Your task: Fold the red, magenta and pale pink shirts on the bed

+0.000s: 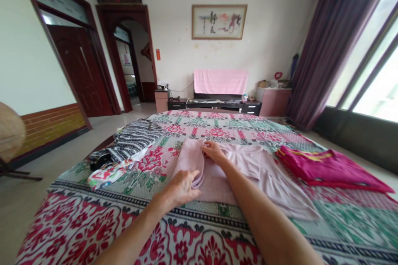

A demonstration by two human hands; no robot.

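A pale pink top [245, 161] lies spread on the patterned bedspread [192, 122], its left part folded over in a narrow panel. One sleeve stretches toward the lower right. My left hand [182, 188] holds the near end of the folded panel, thumb above and fingers around the curled edge. At the panel's far end, my right hand [213, 151] pinches the fabric with bent fingers. My right forearm passes over the middle of the top and hides part of it.
A loose heap of black-and-white patterned clothing [133, 138] lies to the left, with a colourful printed cloth [107, 174] beside it. Folded magenta clothing [332, 165] rests on the right. Beyond the bed stands a low black cabinet [214, 105] beneath a pink cloth [220, 81].
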